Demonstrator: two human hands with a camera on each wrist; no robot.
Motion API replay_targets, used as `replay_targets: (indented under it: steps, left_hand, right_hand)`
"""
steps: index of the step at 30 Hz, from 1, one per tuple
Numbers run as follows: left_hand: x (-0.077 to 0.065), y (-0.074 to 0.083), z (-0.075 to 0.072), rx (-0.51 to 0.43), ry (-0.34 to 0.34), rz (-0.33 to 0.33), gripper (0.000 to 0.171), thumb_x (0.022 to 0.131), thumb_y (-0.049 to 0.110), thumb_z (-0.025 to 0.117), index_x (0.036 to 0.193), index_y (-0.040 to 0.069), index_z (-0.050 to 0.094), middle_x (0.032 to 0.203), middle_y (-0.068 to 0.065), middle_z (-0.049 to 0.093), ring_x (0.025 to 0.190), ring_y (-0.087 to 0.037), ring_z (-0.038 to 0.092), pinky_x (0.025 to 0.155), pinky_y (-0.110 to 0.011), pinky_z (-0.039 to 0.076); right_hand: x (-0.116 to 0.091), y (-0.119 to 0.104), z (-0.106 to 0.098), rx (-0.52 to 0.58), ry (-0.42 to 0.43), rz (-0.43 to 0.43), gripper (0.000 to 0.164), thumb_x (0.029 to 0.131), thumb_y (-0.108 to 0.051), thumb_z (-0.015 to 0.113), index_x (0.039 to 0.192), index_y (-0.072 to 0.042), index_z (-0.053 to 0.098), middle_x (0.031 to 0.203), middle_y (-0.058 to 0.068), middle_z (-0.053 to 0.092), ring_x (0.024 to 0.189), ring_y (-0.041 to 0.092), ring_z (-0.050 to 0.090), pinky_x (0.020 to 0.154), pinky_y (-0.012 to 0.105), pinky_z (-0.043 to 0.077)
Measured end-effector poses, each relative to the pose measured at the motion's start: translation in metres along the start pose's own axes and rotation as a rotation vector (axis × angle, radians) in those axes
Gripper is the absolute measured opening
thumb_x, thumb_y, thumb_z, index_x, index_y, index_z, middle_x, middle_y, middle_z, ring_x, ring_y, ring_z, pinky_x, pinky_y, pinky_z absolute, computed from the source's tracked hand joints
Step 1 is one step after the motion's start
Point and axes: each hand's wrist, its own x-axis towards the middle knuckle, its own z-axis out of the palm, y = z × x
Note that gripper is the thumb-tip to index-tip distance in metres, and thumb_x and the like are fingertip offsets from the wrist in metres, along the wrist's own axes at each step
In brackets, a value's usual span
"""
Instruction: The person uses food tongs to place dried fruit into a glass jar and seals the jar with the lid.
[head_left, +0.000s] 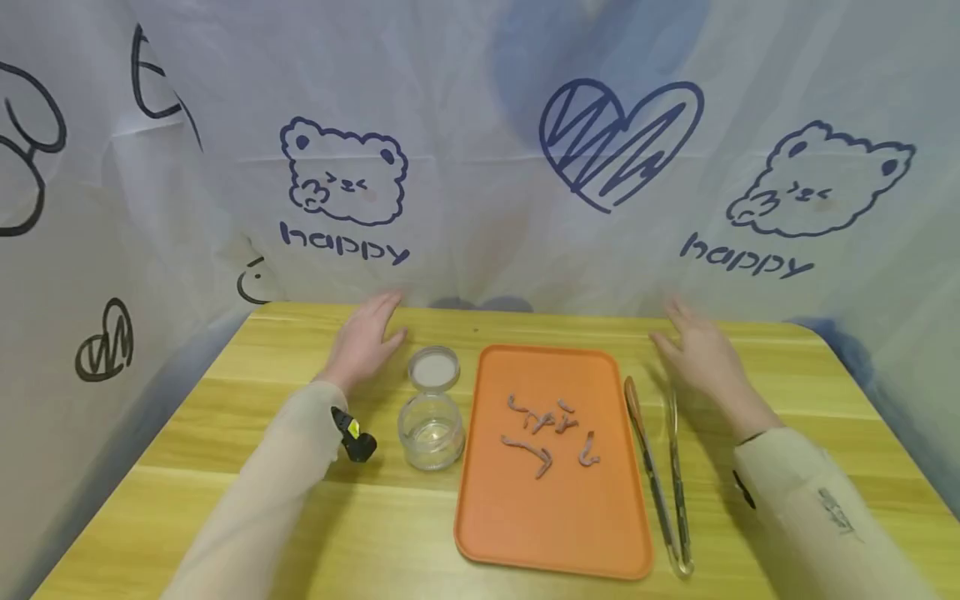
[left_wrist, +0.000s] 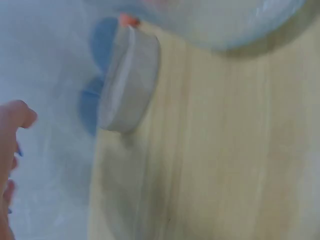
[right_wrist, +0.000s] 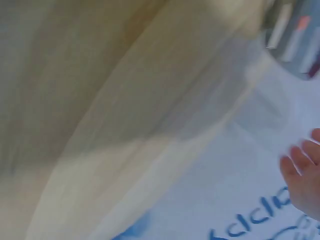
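Observation:
My left hand [head_left: 363,337] is open near the far edge of the table, its fingers spread and holding nothing. To its right lie a round lid [head_left: 434,368] and a clear glass jar [head_left: 431,433]; the lid [left_wrist: 132,80] and part of the jar [left_wrist: 225,22] show in the left wrist view. My right hand [head_left: 701,354], also bare with fingers extended, hovers at the far right. Metal tongs [head_left: 678,492] lie below it with their arms apart. Between the hands sits an orange tray [head_left: 551,525] holding several thin, brownish, worm-like pieces [head_left: 547,458].
The wood-patterned table [head_left: 382,533] ends at a white cloth backdrop [head_left: 472,225] with drawn bears, hearts and lettering. Another cloth wall [head_left: 180,250] rises on the left. A black wrist camera [head_left: 356,437] is strapped to the left sleeve.

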Motion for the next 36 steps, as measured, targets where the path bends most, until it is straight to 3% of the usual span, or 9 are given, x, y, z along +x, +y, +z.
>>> replay_targets:
  steps: [4,8,12,18,22,27,30,36]
  left_hand:
    - [-0.019,0.006,-0.009,-0.198,-0.018,-0.072,0.052,0.095,0.022,0.058,0.140,0.002,0.043,0.144,-0.018,0.041,0.132,-0.035,0.035,0.111,-0.051,0.025]
    - [-0.043,0.012,-0.015,-0.358,-0.015,-0.091,0.048,0.094,0.016,0.059,0.136,-0.001,0.046,0.136,-0.021,0.047,0.125,-0.036,0.042,0.106,-0.051,0.032]
    - [-0.067,0.018,-0.020,-0.495,0.003,-0.106,0.047,0.094,0.014,0.060,0.136,-0.003,0.045,0.133,-0.021,0.048,0.122,-0.035,0.045,0.105,-0.049,0.035]
    - [-0.093,0.028,-0.020,-0.653,-0.001,-0.091,0.050,0.092,0.009,0.063,0.136,-0.005,0.042,0.136,-0.021,0.047,0.125,-0.035,0.043,0.107,-0.048,0.033]
    - [-0.108,0.033,-0.017,-0.697,-0.103,-0.042,0.071,0.085,0.009,0.072,0.142,-0.004,0.033,0.142,-0.021,0.040,0.131,-0.036,0.037,0.110,-0.049,0.028]
    - [-0.120,0.040,-0.005,-0.715,-0.208,-0.001,0.097,0.072,0.020,0.085,0.146,-0.002,0.026,0.147,-0.021,0.033,0.135,-0.037,0.031,0.111,-0.049,0.025]
    - [-0.123,0.047,0.006,-0.716,-0.203,-0.028,0.104,0.066,0.027,0.089,0.146,-0.001,0.028,0.147,-0.019,0.034,0.134,-0.036,0.034,0.110,-0.048,0.028]
    - [-0.125,0.060,0.024,-0.687,-0.128,-0.117,0.107,0.060,0.034,0.091,0.143,0.001,0.034,0.140,-0.019,0.042,0.127,-0.036,0.042,0.106,-0.052,0.032]
  right_hand:
    - [-0.030,-0.015,-0.017,0.142,-0.043,0.060,0.057,0.100,-0.029,0.050,0.139,0.011,0.037,0.136,0.035,0.040,0.119,0.051,0.043,0.098,0.062,0.035]
    - [-0.062,-0.031,-0.025,0.198,-0.055,0.071,0.052,0.097,-0.026,0.057,0.125,0.016,0.048,0.111,0.035,0.056,0.090,0.042,0.060,0.074,0.052,0.053]
    - [-0.087,-0.043,-0.024,0.201,-0.076,0.095,0.060,0.093,-0.033,0.062,0.123,0.017,0.049,0.102,0.030,0.059,0.084,0.036,0.061,0.069,0.048,0.055]
    - [-0.108,-0.056,-0.019,0.181,-0.169,0.172,0.080,0.090,-0.049,0.061,0.126,0.020,0.043,0.102,0.031,0.059,0.088,0.040,0.061,0.071,0.050,0.054]
    - [-0.118,-0.063,-0.013,0.188,-0.243,0.204,0.089,0.088,-0.053,0.061,0.128,0.023,0.037,0.092,0.022,0.062,0.080,0.032,0.061,0.070,0.047,0.055]
    - [-0.124,-0.067,-0.003,0.210,-0.285,0.206,0.090,0.083,-0.048,0.070,0.124,0.025,0.038,0.072,0.005,0.055,0.059,0.016,0.049,0.055,0.033,0.048]
    - [-0.126,-0.067,0.000,0.208,-0.287,0.196,0.087,0.080,-0.043,0.075,0.122,0.025,0.041,0.071,0.004,0.057,0.059,0.016,0.051,0.052,0.031,0.047]
    - [-0.126,-0.066,0.001,0.226,-0.308,0.188,0.081,0.082,-0.027,0.074,0.126,0.027,0.034,0.073,0.005,0.058,0.059,0.016,0.053,0.051,0.031,0.049]
